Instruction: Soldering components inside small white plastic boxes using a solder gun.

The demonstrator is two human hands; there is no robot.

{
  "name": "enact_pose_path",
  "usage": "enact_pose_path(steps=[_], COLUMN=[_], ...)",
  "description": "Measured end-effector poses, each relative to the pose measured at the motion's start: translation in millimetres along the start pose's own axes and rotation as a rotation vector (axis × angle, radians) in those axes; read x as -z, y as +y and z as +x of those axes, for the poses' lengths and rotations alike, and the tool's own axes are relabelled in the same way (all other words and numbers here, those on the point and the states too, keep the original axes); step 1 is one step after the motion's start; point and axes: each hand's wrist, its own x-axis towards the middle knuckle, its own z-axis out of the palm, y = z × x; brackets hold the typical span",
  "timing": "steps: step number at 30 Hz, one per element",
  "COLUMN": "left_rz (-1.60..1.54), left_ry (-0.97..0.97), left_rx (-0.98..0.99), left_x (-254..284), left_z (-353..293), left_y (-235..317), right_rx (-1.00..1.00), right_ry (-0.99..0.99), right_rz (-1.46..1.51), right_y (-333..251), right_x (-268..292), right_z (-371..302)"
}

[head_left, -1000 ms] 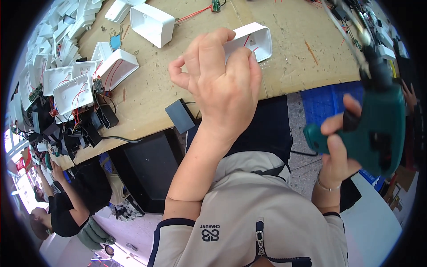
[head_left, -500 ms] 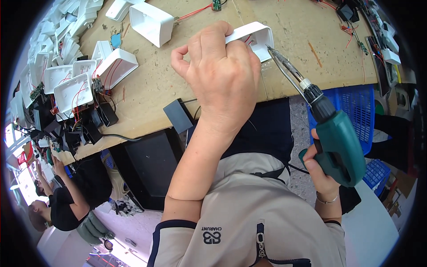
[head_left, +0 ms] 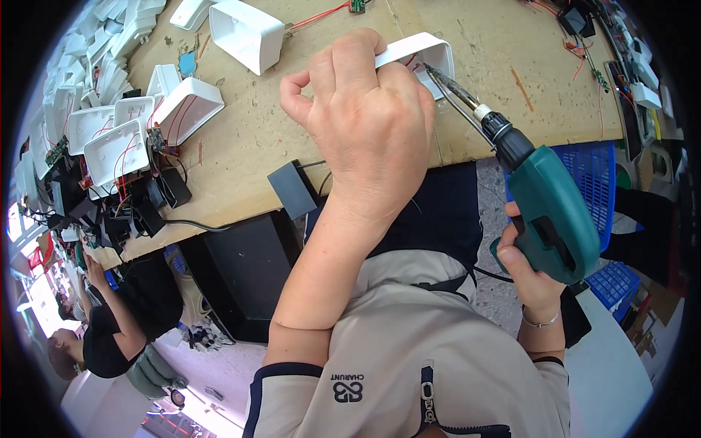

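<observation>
My left hand (head_left: pixel 369 117) is closed on a small white plastic housing (head_left: pixel 437 50) above the wooden bench. Part of a red wire shows inside the housing; my fingers hide much of the rest. My right hand (head_left: pixel 527 274) grips the handle of a green pistol-shaped soldering gun (head_left: pixel 558 212). Its metal tip (head_left: pixel 438 75) reaches into the open side of the housing, and a thin metal guide tube runs beside it. Whether the tip touches anything inside, I cannot tell.
Several white housings with red wires (head_left: pixel 120 153) and black parts crowd the bench's left. A bigger white housing (head_left: pixel 248 36) stands at the back. A dark grey block (head_left: pixel 292 190) lies near the front edge. Blue baskets (head_left: pixel 591 175) stand lower right. A co-worker (head_left: pixel 109 321) sits at left.
The soldering gun's tip has moved up and left, deeper into the white housing, as my right hand lifted slightly. The housing in my left hand has shifted a little to the right.
</observation>
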Motion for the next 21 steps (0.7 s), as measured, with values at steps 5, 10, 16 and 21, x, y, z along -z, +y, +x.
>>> enact_pose_path(steps=[5,10,16,21], left_rz=[-0.050,-0.050,-0.059,-0.097], left_ry=[0.021,0.031,0.037,0.043], left_rx=[-0.020,-0.022,-0.024,-0.018], left_x=[-2.6,-3.9,-4.9,-6.9], left_z=[-0.4,-0.8,-1.0,-1.2], left_y=[-0.4,-0.7,-1.3,-1.2], right_rx=[-0.024,-0.085,-0.006,-0.018], right_ry=[-0.027,0.050,0.000,-0.011], right_rz=[-0.009,0.013,-0.074,-0.071], right_y=[-3.5,-12.3,-1.2,-4.1], right_x=[0.3,-5.7,2.9,3.0], right_z=[3.2,8.7,2.8,2.7])
